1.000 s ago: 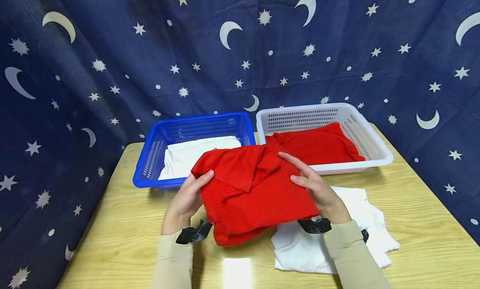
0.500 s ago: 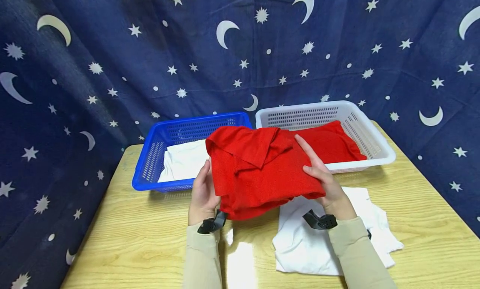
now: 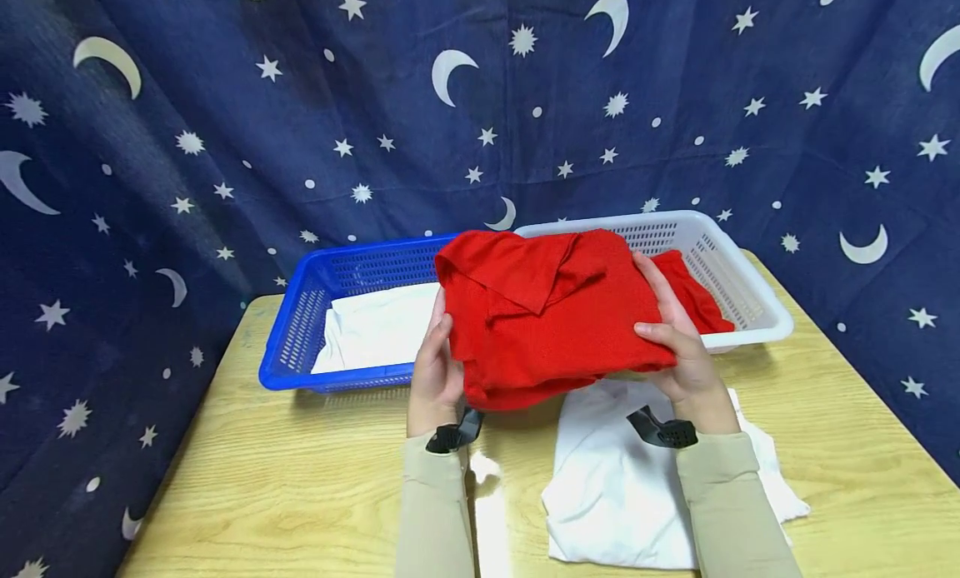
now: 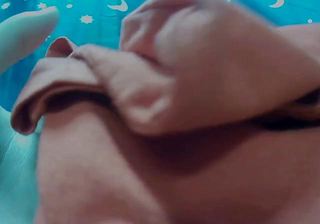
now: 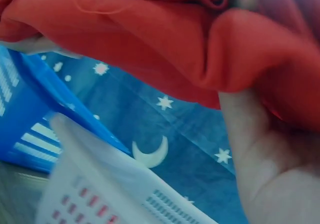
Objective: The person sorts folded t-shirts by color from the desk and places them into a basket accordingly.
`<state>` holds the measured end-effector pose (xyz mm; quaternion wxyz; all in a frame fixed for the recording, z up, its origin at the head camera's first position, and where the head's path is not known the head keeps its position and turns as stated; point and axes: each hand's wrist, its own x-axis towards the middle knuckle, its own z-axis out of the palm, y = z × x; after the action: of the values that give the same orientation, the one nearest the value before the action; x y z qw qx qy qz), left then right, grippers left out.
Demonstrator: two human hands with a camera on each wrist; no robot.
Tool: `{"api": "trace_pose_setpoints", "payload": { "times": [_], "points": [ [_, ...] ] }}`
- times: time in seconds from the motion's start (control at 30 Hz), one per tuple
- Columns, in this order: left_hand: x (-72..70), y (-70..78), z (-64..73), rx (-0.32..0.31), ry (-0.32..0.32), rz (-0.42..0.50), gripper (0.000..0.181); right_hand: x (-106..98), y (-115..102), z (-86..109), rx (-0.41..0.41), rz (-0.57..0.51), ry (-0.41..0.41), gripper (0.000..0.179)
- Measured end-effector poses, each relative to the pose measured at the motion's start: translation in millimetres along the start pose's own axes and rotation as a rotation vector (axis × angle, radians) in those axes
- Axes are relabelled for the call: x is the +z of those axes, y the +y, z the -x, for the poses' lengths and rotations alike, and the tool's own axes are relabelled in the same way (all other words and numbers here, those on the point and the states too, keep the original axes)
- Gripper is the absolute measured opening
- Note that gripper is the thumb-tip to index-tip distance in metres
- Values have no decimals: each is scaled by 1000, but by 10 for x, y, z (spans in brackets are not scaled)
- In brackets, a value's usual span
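Holding folded red cloth (image 3: 558, 311) aloft, long axis running left to right.

Left hand (image 3: 437, 378) and right hand (image 3: 692, 361) grip opposite short sides; left fingertips are hidden behind the fabric, right index finger lies extended along the edge. Folded corner points toward the person. Cloth obscures parts of blue basket (image 3: 360, 376) and white basket (image 3: 757, 328) beyond; white cloth (image 3: 615, 495) lies below on table (image 3: 300, 495). Compared with half a second ago, red cloth sits farther forward and right, hiding more of white basket.
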<state>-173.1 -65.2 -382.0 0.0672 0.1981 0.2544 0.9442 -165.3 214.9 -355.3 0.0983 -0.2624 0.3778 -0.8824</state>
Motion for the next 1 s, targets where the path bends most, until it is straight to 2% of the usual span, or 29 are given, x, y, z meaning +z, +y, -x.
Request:
{"api": "trace_pose_setpoints", "payload": {
  "times": [0.13, 0.23, 0.4, 0.53, 0.7, 0.83, 0.9, 1.0],
  "points": [
    [72, -62, -93, -15, -16, -87, 77, -85, -55, -19, -39, 19, 21, 74],
    [126, -107, -162, -19, -24, -154, 74, -148, -90, -60, -60, 52, 65, 71],
    [209, -217, -283, -21, -16, -243, 77, -237, -130, -118, -61, 187, 261, 64],
    [270, -332, -385, -9, 48, -361, 78, -289, -149, -142, -46, 281, 380, 60],
    [373, -442, -488, 59, 154, -577, 72, -352, -164, -150, -37, 366, 463, 59],
    [508, -490, -515, 127, 229, -825, 49, -401, -178, -162, -49, 484, 564, 61],
    [578, -511, -518, 140, 250, -966, 37, -430, -186, -166, -53, 539, 615, 62],
    [661, -538, -526, 118, 258, -1130, 28, -480, -203, -154, -44, 601, 670, 63]
  ]
}}
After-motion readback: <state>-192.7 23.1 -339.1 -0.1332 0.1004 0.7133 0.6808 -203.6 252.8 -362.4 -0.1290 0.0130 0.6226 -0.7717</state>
